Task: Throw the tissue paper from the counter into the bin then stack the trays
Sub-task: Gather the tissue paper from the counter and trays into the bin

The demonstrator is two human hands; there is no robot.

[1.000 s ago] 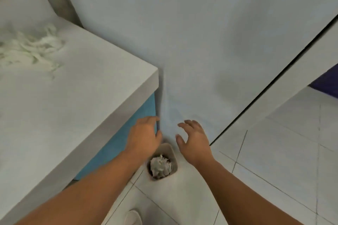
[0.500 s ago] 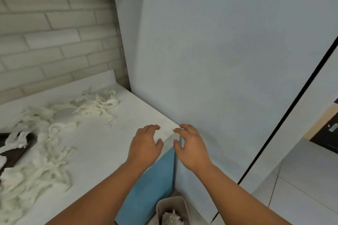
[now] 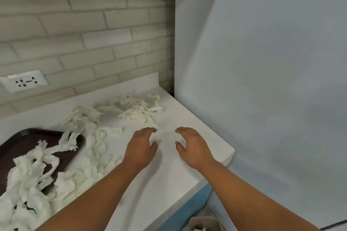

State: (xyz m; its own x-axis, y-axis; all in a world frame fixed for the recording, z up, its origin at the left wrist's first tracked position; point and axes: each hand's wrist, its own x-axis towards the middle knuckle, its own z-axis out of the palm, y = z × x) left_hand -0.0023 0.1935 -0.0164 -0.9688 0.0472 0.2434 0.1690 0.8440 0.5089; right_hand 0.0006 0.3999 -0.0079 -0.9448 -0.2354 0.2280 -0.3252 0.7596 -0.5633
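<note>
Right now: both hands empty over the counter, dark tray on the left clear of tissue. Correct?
No. The head view shows the left hand and the right hand empty over the counter, but the dark tray is not clear: tissue paper lies across it.

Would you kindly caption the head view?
Left hand and right hand hover open over a white counter beside shredded white tissue paper and a dark brown tray.
</note>
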